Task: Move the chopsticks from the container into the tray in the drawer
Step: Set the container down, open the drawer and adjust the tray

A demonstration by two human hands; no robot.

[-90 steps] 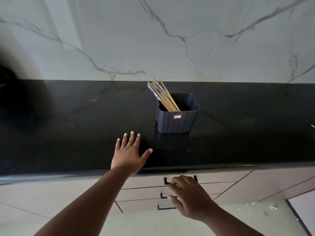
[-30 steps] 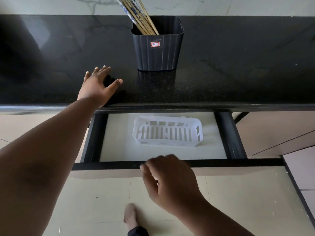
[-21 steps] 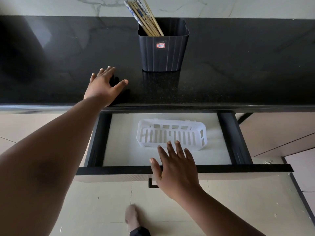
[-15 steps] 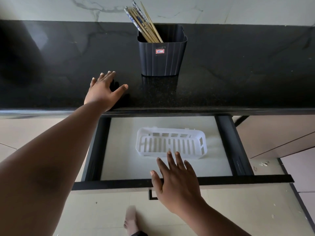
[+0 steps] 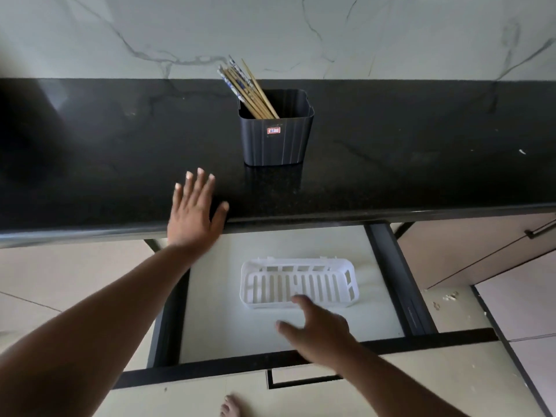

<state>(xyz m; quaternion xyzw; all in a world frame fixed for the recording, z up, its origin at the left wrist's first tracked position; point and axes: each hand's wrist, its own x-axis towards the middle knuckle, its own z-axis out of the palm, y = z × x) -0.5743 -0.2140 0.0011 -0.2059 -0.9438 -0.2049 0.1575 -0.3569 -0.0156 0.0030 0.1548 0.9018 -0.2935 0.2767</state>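
Right hand (image 5: 319,329), lower centre of the frame, is spread and holds nothing; it hovers over the open drawer (image 5: 388,266), its fingertips overlapping the near rim of the white slotted tray (image 5: 298,285). Left hand (image 5: 194,212), centre left, lies flat with fingers straight at the front edge of the black worktop (image 5: 421,164), grasping nothing. Chopsticks (image 5: 246,88) stand tilted to the upper left in the dark ribbed container (image 5: 276,139) on the worktop, upper centre, well above both hands and nearer the left one. Tray lies on the drawer floor, empty of chopsticks. Marble wall (image 5: 391,34) fills the top; a bare foot (image 5: 230,406) shows at the bottom edge.
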